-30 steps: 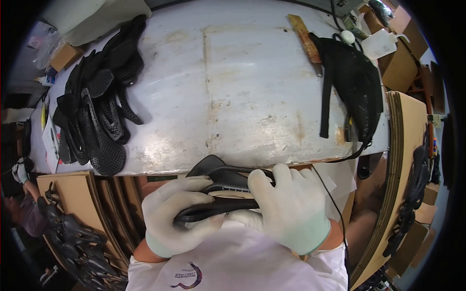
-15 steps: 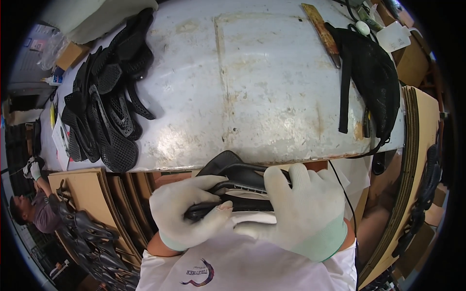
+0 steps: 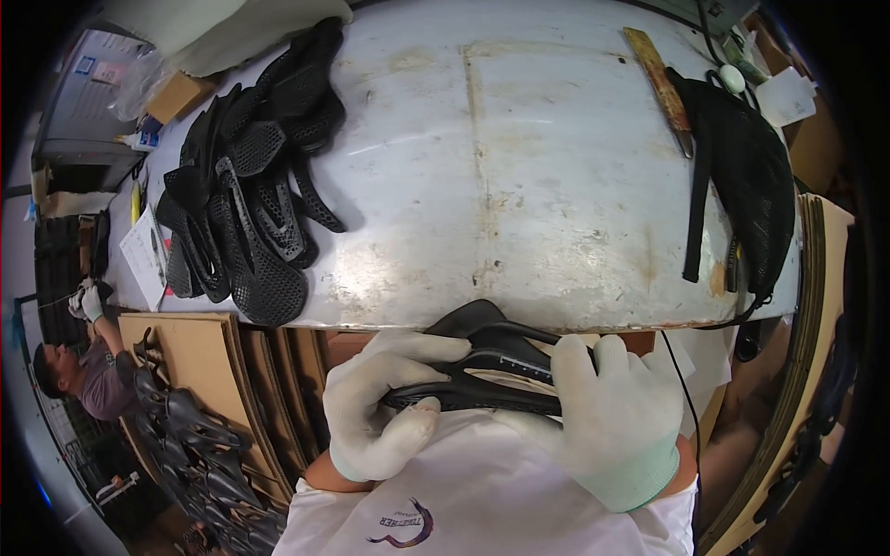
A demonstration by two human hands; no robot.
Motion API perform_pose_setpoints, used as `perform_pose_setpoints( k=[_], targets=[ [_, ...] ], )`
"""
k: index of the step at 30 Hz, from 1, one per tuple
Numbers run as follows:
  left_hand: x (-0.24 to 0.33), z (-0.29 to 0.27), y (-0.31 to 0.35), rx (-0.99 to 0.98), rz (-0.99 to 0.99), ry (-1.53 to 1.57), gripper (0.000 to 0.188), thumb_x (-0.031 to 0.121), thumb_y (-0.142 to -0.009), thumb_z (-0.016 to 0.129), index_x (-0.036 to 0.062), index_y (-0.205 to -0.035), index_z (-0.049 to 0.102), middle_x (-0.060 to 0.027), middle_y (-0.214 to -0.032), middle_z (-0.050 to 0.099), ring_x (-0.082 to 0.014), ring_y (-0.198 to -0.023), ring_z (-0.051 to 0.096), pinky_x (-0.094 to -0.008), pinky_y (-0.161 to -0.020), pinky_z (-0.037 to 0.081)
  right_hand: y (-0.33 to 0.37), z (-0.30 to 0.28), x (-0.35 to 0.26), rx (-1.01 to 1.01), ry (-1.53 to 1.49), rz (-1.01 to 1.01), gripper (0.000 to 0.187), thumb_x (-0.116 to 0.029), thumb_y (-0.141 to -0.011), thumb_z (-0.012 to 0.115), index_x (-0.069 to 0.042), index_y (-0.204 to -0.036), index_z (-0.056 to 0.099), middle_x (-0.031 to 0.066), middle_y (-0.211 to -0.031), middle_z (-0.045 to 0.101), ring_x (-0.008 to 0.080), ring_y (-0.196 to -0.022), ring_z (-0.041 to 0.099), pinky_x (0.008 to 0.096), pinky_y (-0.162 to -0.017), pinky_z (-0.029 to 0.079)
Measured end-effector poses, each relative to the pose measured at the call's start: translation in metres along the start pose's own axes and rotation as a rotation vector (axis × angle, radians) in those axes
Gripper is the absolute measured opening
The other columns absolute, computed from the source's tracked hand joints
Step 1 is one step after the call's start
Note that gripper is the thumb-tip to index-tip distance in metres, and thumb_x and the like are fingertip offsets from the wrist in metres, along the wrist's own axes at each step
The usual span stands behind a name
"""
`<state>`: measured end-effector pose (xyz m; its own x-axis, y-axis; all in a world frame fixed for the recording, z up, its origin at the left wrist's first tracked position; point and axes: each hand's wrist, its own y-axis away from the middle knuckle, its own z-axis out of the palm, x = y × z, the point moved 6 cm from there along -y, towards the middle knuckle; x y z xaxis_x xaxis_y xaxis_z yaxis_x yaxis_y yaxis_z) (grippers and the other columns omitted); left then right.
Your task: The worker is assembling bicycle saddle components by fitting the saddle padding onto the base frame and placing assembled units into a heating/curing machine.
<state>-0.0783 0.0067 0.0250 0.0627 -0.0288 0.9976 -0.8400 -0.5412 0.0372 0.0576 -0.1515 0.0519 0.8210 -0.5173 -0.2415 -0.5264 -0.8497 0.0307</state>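
Close to my body, in front of the table's near edge, I hold a black bicycle saddle (image 3: 505,349) with a long slot through its middle. My left hand (image 3: 375,403), in a white glove, grips its left end, fingers over the far side and thumb on the near side. My gloved right hand (image 3: 619,417) is closed round the right end, which its fingers hide. On the table's left lies a pile of black lattice saddle pads (image 3: 269,289), some of them slotted, apart from both hands.
A worn metal-topped table (image 3: 556,232) spans the front. A wooden-handled tool (image 3: 660,88) and a black mesh bag (image 3: 746,185) lie at its right. Cardboard sheets (image 3: 181,361) stand at left beside many black saddles (image 3: 199,445). A co-worker (image 3: 97,380) is at far left.
The view has swung left, so the table and pile sit farther right in it. The saddle is tipped a little, showing more of its near side. Both hands keep hold of it.
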Motion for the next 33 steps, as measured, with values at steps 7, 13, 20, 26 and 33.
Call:
perform_pose_setpoints(
  k=[7,13,20,26,33],
  targets=[
    [-0.003,-0.004,-0.005,-0.147,-0.018,0.101,0.025,0.015,-0.08,0.066,-0.0075,-0.09,0.07,-0.0304,-0.119,0.072,-0.0324,-0.1,0.072,-0.0389,-0.09,0.056,-0.001,-0.002,-0.001,-0.012,0.017,-0.034,0.068,-0.071,-0.074,0.076,-0.009,-0.102,0.065,0.0055,-0.076,0.05,0.0187,-0.05,0.051,0.037,-0.049,0.036],
    [0.008,0.001,-0.003,-0.068,0.122,-0.089,0.022,0.013,-0.08,0.071,-0.0054,-0.092,0.07,-0.0299,-0.118,0.074,-0.0306,-0.092,0.072,-0.0368,-0.084,0.057,0.001,0.002,0.001,0.007,0.028,-0.021,0.068,-0.071,-0.076,0.074,-0.01,-0.103,0.065,0.0057,-0.076,0.049,0.0186,-0.049,0.05,0.0369,-0.049,0.035],
    [0.013,0.004,-0.006,-0.04,0.094,-0.245,0.018,0.007,-0.073,0.077,-0.0033,-0.086,0.069,-0.0278,-0.107,0.077,-0.0257,-0.078,0.073,-0.0334,-0.071,0.058,0.003,0.002,-0.001,0.025,0.01,0.004,0.065,-0.068,-0.075,0.077,-0.011,-0.103,0.064,0.0048,-0.075,0.046,0.0198,-0.053,0.05,0.0373,-0.05,0.034],
    [0.009,0.006,-0.006,-0.06,0.003,-0.25,0.021,0.013,-0.074,0.068,-0.0064,-0.08,0.062,-0.0359,-0.106,0.075,-0.0297,-0.084,0.075,-0.0381,-0.079,0.06,0.002,-0.004,-0.004,-0.023,0.036,0.009,0.064,-0.066,-0.074,0.078,-0.011,-0.103,0.063,0.0048,-0.075,0.046,0.0214,-0.059,0.051,0.0375,-0.051,0.035],
    [-0.003,-0.002,-0.019,-0.229,0.139,-0.001,0.043,0.024,-0.071,0.094,-0.0057,-0.093,0.073,-0.0326,-0.12,0.073,-0.037,-0.1,0.078,-0.0364,-0.084,0.061,-0.002,-0.003,0.002,-0.032,-0.014,0.0,0.066,-0.069,-0.075,0.076,-0.011,-0.103,0.063,0.005,-0.075,0.045,0.0212,-0.061,0.051,0.0378,-0.051,0.036]
  ],
)
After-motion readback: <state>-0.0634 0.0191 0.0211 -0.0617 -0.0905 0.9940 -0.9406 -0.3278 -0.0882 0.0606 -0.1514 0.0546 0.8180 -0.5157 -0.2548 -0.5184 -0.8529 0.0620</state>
